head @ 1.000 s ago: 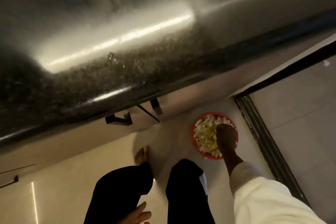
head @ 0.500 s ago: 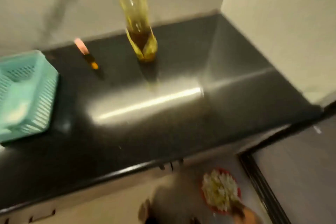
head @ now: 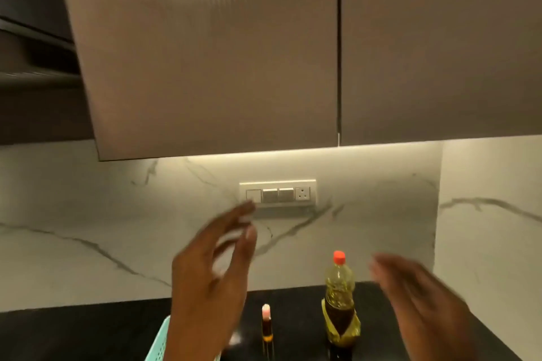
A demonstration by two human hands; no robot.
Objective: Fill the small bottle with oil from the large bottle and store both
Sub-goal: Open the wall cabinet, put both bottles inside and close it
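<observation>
The large oil bottle stands upright on the black counter, clear plastic with a red cap and a yellow label. To its left stands the small bottle, slim, with a pale pink cap. My left hand is raised in front of the marble wall, left of the small bottle, fingers spread and holding nothing. My right hand, blurred by motion, is raised to the right of the large bottle, also empty with fingers apart. Neither hand touches a bottle.
Two closed brown wall cabinet doors hang above the counter. A white switch plate with a socket sits on the marble backsplash. A teal plastic basket shows at the bottom edge, partly behind my left wrist. A side wall closes the right.
The view has swung up from the floor and a bowl there to the counter, then to the wall cabinets. Both hands have come up in front of me.
</observation>
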